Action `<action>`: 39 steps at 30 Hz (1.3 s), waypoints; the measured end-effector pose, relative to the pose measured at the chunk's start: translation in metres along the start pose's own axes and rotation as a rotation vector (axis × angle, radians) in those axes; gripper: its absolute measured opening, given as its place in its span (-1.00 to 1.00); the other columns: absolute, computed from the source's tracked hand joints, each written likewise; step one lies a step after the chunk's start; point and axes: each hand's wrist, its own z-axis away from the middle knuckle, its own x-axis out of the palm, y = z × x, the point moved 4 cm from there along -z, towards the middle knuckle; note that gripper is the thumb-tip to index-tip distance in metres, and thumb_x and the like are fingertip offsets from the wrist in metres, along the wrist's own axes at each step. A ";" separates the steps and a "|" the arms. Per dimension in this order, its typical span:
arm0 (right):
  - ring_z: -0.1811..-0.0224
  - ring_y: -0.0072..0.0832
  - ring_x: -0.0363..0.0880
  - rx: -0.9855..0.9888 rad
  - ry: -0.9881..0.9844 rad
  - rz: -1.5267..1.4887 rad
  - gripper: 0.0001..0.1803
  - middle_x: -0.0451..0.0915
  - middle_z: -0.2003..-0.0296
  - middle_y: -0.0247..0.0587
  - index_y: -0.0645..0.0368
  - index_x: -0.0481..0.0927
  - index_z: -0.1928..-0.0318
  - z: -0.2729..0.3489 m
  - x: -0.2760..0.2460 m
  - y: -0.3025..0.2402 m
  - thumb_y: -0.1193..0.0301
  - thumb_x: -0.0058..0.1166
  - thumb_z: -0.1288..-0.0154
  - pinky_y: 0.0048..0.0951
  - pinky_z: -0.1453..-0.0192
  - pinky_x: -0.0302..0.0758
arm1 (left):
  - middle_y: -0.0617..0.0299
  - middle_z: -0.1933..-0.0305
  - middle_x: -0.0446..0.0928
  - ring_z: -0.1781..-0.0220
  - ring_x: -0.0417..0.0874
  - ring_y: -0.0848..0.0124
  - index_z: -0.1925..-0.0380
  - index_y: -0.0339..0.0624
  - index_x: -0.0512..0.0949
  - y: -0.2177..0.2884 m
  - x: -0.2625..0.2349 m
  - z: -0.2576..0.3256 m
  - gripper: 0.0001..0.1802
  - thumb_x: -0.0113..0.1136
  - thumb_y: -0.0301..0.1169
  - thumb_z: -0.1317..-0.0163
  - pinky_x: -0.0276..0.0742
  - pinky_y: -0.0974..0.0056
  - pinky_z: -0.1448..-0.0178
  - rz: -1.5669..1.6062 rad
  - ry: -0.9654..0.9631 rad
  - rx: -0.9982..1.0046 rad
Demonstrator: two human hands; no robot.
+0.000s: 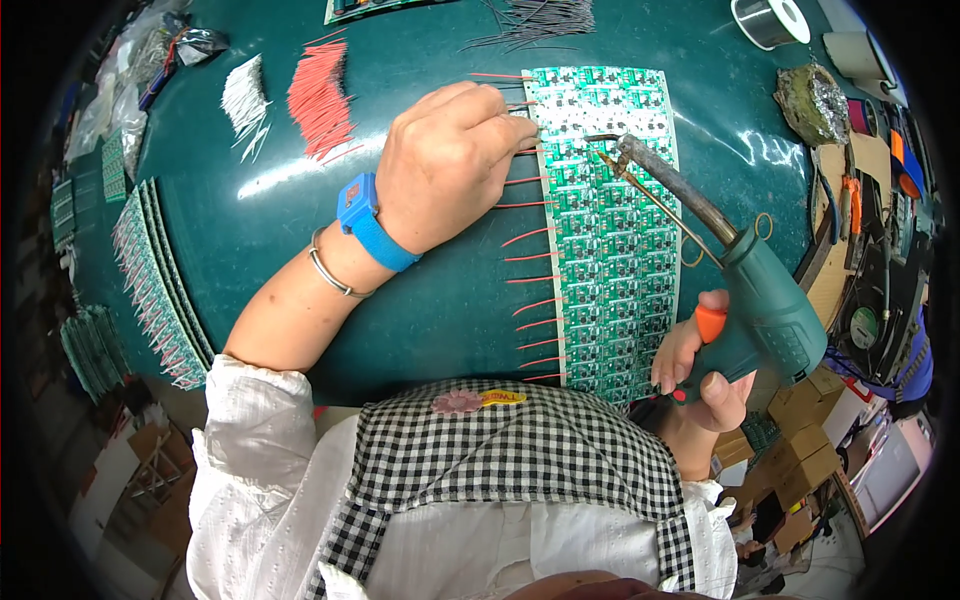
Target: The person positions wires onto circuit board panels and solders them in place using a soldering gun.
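A long green panel of small circuit boards (610, 250) lies on the table, with red wires sticking out along its left edge. My left hand (450, 160) is closed in a pinch at the panel's upper left edge. A red wire (528, 152) shows by its fingertips, most of it hidden under the hand. In my right hand (705, 375) is a green soldering gun (770, 305) with an orange trigger, gripped by its handle. The gun's metal tip (603, 158) is over the upper part of the panel, a little right of my left fingertips; whether it touches cannot be made out.
Bundles of red wires (318, 100) and white wires (245, 100) lie at the far left, with black wires (545, 20) at the back. Wired panels (165, 290) are stacked at left. A solder spool (772, 22), a lumpy container (812, 105) and tools crowd the right.
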 end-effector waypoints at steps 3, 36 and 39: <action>0.67 -0.45 0.46 -0.029 -0.042 0.010 -0.18 0.42 0.59 -0.19 0.56 0.12 -0.24 -0.001 0.001 -0.002 0.28 0.22 -0.18 -0.44 0.57 0.50 | 0.25 0.54 0.45 0.44 0.55 0.25 0.51 -0.17 0.63 0.000 -0.002 0.001 -0.86 0.31 -0.58 0.17 0.50 0.22 0.35 -0.013 0.023 0.015; 0.65 -0.49 0.44 0.080 0.042 0.023 -0.41 0.43 0.53 -0.16 0.45 0.28 -0.07 0.001 0.006 0.009 0.38 0.21 -0.14 -0.47 0.56 0.49 | 0.27 0.59 0.43 0.52 0.51 0.31 0.46 -0.14 0.68 0.008 -0.001 0.005 -0.77 0.47 -0.57 0.21 0.42 0.27 0.41 0.066 -0.042 0.029; 0.68 -0.49 0.42 0.075 0.053 0.028 -0.39 0.40 0.65 -0.23 0.45 0.28 -0.08 -0.002 0.008 0.006 0.34 0.23 -0.14 -0.48 0.57 0.48 | 0.27 0.59 0.42 0.52 0.50 0.31 0.46 -0.14 0.68 0.008 -0.001 0.005 -0.77 0.47 -0.57 0.21 0.42 0.27 0.41 0.063 -0.045 0.032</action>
